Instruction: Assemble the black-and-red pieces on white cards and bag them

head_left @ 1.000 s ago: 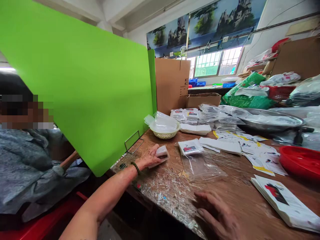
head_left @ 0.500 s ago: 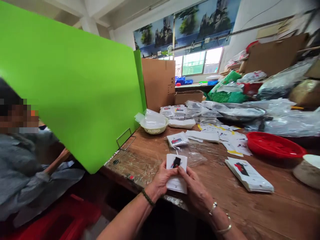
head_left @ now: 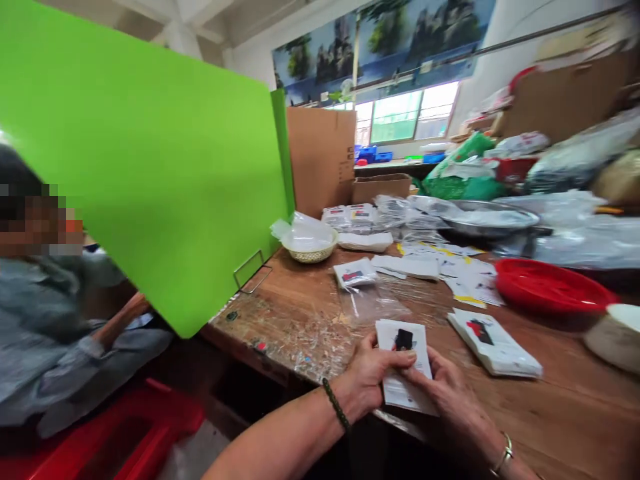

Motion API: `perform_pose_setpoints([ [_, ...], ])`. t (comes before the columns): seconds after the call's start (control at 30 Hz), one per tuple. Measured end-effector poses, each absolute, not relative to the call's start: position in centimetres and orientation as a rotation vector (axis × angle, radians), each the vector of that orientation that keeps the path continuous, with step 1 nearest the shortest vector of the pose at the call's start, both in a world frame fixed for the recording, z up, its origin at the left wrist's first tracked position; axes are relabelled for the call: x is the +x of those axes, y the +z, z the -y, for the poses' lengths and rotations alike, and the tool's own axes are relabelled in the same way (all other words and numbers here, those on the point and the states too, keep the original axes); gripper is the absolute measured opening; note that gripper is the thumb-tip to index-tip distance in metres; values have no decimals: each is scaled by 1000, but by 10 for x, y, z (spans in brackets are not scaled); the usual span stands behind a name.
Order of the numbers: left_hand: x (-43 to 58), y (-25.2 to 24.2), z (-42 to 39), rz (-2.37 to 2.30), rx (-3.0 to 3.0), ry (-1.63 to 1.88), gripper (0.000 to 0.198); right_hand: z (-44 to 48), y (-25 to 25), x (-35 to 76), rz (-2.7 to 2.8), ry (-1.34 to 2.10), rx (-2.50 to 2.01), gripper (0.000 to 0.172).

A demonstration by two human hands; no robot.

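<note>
Both my hands grip a small stack of white printed cards [head_left: 407,393] above the table's front edge. My left hand [head_left: 373,370] holds its left side, thumb lying across the top card. On the right side, my right hand [head_left: 445,387] is closed round the stack, its thumb near the middle. A black and red picture shows on the top card. To the right lies another stack of cards [head_left: 500,347]. Beyond my hands, a clear plastic bag [head_left: 373,300] lies beside a bagged card pack [head_left: 355,273].
A green partition [head_left: 175,167] stands at the left, with a seated person [head_left: 60,333] behind it. On the wooden table [head_left: 290,307] are a basket of plastic bags [head_left: 310,253], loose printed sheets [head_left: 470,277], a red basin [head_left: 555,287] and a white bowl [head_left: 615,340].
My hands and the held stack of cards have moved to the right, closer to the other stack. My left thumb now reaches farther across the top card.
</note>
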State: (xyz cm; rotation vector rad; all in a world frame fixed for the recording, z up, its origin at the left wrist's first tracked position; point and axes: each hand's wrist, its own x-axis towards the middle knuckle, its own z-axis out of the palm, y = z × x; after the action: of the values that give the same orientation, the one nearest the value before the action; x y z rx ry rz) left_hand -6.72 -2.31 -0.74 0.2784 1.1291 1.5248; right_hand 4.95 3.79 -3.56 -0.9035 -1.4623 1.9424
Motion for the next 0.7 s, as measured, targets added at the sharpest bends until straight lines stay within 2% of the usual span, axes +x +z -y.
perform_pose_setpoints([
  [0.1,-84,-4,18,-1426,738,1322,39,-44,-30,62,1269,2073,-986,57],
  [0.2,-109,-3,6,-2030,1311,1322,20,-53,-25,70,1191,2079,-1080,48],
  [0.33,-131,-4,-12,-2312,2004,839,23,-66,-20,70,1234,2105,-1090,44],
  [0.47,-141,-1,-27,-2387,2152,413,26,-74,-16,62,1241,2133,-1029,44],
  [0.57,-150,4,-35,-2311,2171,279,28,-75,-14,56,1236,2149,-1002,42],
  [0.7,-166,5,-41,-2203,2194,281,25,-74,-16,46,1249,2130,-982,41],
])
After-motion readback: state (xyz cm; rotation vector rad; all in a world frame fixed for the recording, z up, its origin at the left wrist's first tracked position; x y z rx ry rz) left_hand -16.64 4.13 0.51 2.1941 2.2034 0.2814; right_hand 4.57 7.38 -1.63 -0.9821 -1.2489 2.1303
